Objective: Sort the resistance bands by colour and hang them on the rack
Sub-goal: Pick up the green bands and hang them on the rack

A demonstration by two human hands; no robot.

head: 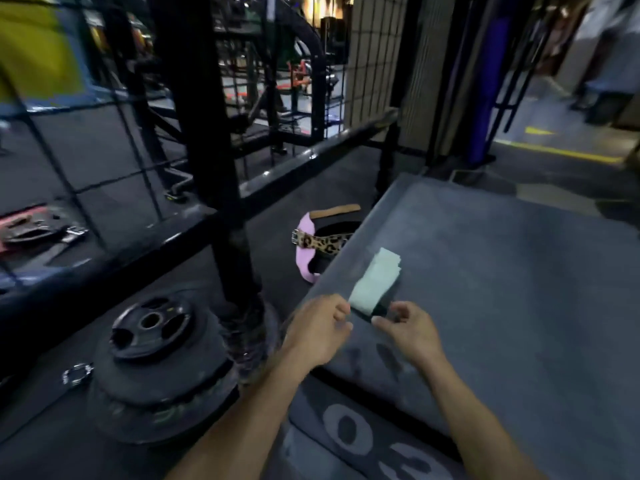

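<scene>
Hands (320, 332) beside band (375, 282) angled up-right

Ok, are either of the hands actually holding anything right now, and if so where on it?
It cannot be told: both the left hand and the right hand are at the near end of the pale folded band, but blur hides any grip.

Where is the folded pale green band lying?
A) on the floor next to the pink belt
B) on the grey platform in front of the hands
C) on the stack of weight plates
B: the pale green band lies on the grey platform, just beyond the left hand and right hand.
</scene>
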